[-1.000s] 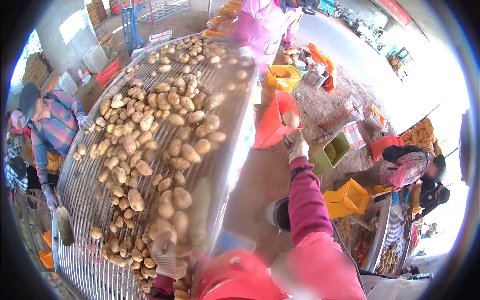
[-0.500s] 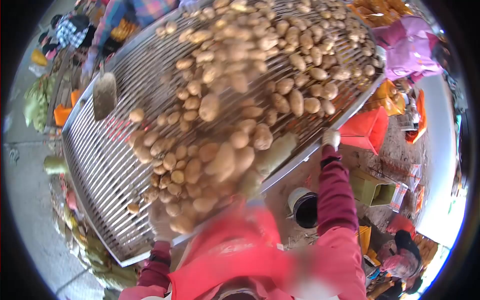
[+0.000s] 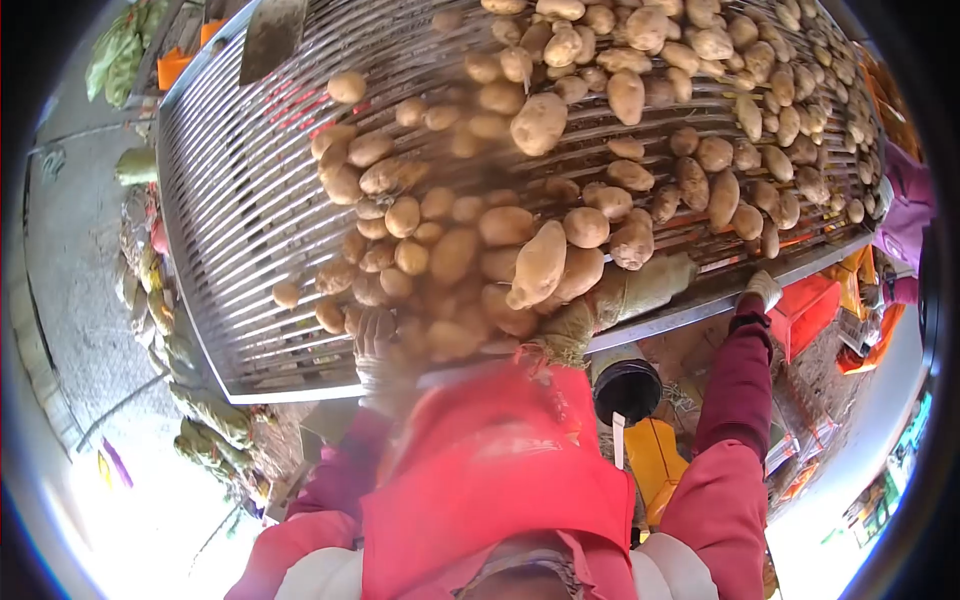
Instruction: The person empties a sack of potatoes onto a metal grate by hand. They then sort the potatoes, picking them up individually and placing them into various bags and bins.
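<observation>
Many potatoes (image 3: 540,125) lie heaped on a slatted metal sorting table (image 3: 235,230). My gloved left hand (image 3: 375,345) is at the near rim, fingers stretched forward against the closest potatoes and somewhat blurred. Farther right, my gloved right hand (image 3: 763,290) is curled over the table's metal rim (image 3: 690,318), with no potato visible in it. A long pale potato (image 3: 538,265) lies on the near side of the heap, left of a rolled greenish sack (image 3: 640,290) along the rim.
A metal scoop (image 3: 273,40) rests on the slats at the far left. Below the rim stand a dark bucket (image 3: 626,388) and a red container (image 3: 805,312). Another person's purple sleeve (image 3: 905,210) is at the right end. Full sacks (image 3: 205,410) line the floor at left.
The view has shifted, so the table sits higher and the heap looks nearer. My left hand shows more clearly beside the potatoes. My right hand stays at the rim.
</observation>
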{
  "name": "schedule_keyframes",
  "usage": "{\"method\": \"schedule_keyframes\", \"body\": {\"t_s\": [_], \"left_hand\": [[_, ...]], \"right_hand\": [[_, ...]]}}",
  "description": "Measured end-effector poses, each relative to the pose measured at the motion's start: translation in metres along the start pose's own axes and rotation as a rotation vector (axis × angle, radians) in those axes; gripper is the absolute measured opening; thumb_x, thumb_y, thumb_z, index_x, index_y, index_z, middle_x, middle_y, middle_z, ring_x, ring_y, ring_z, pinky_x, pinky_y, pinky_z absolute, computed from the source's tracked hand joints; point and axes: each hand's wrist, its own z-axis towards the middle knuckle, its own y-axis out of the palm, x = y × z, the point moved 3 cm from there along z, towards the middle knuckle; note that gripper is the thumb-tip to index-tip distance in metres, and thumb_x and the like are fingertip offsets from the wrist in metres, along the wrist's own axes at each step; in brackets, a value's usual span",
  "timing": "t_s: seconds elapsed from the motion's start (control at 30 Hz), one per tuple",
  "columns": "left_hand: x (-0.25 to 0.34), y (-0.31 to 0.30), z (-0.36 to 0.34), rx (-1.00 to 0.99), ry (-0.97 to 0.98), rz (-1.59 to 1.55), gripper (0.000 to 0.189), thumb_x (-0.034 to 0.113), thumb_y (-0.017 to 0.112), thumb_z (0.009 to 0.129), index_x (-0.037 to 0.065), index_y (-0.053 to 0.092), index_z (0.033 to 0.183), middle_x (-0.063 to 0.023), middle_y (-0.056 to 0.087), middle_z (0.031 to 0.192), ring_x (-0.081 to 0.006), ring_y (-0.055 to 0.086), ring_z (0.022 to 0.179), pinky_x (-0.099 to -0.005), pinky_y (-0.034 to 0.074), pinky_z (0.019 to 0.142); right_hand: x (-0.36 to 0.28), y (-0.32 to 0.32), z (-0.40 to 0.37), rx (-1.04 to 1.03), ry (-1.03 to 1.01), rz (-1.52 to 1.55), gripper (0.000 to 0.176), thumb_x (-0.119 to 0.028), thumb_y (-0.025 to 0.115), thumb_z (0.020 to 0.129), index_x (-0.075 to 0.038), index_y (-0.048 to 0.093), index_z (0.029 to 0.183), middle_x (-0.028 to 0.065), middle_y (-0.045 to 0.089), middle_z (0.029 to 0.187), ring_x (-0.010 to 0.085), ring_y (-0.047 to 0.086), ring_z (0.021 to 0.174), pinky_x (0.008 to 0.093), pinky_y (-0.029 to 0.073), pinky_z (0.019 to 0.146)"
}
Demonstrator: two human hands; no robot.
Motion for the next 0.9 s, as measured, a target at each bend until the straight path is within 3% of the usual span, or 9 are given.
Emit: {"method": "schedule_keyframes", "body": {"t_s": [0.2,0.27,0.33,0.37,0.5,0.53,0.7,0.8,0.9], "left_hand": [[0.012,-0.004,0.01,-0.035,-0.016,-0.061,0.058,0.029,0.081,0.07,0.01,0.061,0.122,-0.013,0.057,0.129,-0.0395,0.047,0.128,-0.0529,0.037,0.108],[0.009,-0.011,0.007,-0.047,-0.009,-0.068,0.056,0.027,0.079,0.071,0.01,0.061,0.122,-0.0129,0.058,0.127,-0.0393,0.047,0.128,-0.053,0.037,0.108],[0.009,-0.018,0.013,-0.076,0.014,-0.075,0.052,0.023,0.076,0.074,0.011,0.06,0.122,-0.01,0.055,0.131,-0.0388,0.044,0.13,-0.0551,0.035,0.107],[0.005,-0.017,0.009,-0.067,0.009,-0.068,0.053,0.023,0.075,0.074,0.012,0.06,0.123,-0.0095,0.055,0.131,-0.0388,0.044,0.131,-0.0553,0.034,0.107],[-0.002,-0.013,0.002,-0.046,0.027,-0.083,0.055,0.028,0.072,0.074,0.012,0.059,0.125,-0.0085,0.054,0.133,-0.0388,0.042,0.133,-0.0553,0.034,0.107],[-0.003,-0.012,0.002,-0.06,0.019,-0.086,0.053,0.028,0.071,0.075,0.012,0.059,0.125,-0.0084,0.054,0.133,-0.0389,0.042,0.133,-0.0556,0.033,0.107],[-0.003,-0.028,0.01,-0.16,0.006,-0.14,0.047,0.027,0.068,0.076,0.012,0.061,0.12,-0.0094,0.057,0.13,-0.0384,0.043,0.132,-0.0569,0.032,0.109],[-0.009,-0.027,0.008,-0.173,0.036,-0.176,0.046,0.026,0.068,0.076,0.012,0.062,0.119,-0.0106,0.059,0.126,-0.0381,0.044,0.13,-0.0571,0.032,0.109],[-0.011,-0.027,0.006,-0.086,0.123,-0.172,0.045,0.027,0.068,0.077,0.013,0.062,0.119,-0.0099,0.059,0.124,-0.0369,0.045,0.128,-0.0574,0.032,0.108]], "right_hand": [[0.028,0.074,0.098,-0.027,-0.505,-0.828,0.039,-0.026,0.059,0.09,0.004,0.07,0.112,0.0164,0.075,0.1,0.0305,0.073,0.097,0.0473,0.057,0.08],[0.036,0.062,0.1,0.026,-0.35,-0.504,0.056,-0.032,0.06,0.09,0.01,0.054,0.127,0.0244,0.068,0.113,0.0357,0.07,0.101,0.0478,0.057,0.082],[0.001,-0.019,-0.016,0.15,-0.404,-0.333,0.081,-0.038,0.058,0.092,0.015,0.027,0.143,0.0339,0.054,0.13,0.0402,0.066,0.107,0.0473,0.057,0.084],[-0.013,-0.037,-0.062,0.178,-0.645,-0.64,0.079,-0.043,0.059,0.091,0.015,0.034,0.14,0.0311,0.055,0.128,0.0353,0.067,0.107,0.0467,0.057,0.085],[-0.026,-0.091,-0.245,-0.083,-1.482,-0.223,0.061,-0.023,0.071,0.077,-0.004,0.053,0.132,0.0181,0.059,0.124,0.0358,0.057,0.118,0.0474,0.046,0.102],[-0.036,-0.118,-0.316,-0.342,-1.466,-0.271,0.061,-0.019,0.072,0.073,-0.008,0.056,0.131,0.0171,0.058,0.127,0.0363,0.057,0.118,0.0473,0.043,0.104],[-0.019,-0.076,-0.377,-0.054,-1.735,-0.336,0.055,-0.014,0.071,0.075,-0.02,0.057,0.128,0.0093,0.051,0.14,0.0307,0.056,0.12,0.0496,0.042,0.1],[-0.032,-0.085,-0.369,-0.283,-1.64,-0.468,0.057,-0.013,0.071,0.076,-0.021,0.056,0.131,0.0086,0.052,0.14,0.0289,0.055,0.121,0.0513,0.041,0.1],[-0.032,-0.064,-0.363,-0.076,-1.744,-0.437,0.035,-0.016,0.063,0.081,-0.016,0.059,0.116,0.007,0.059,0.124,0.0278,0.056,0.115,0.048,0.044,0.094]]}}
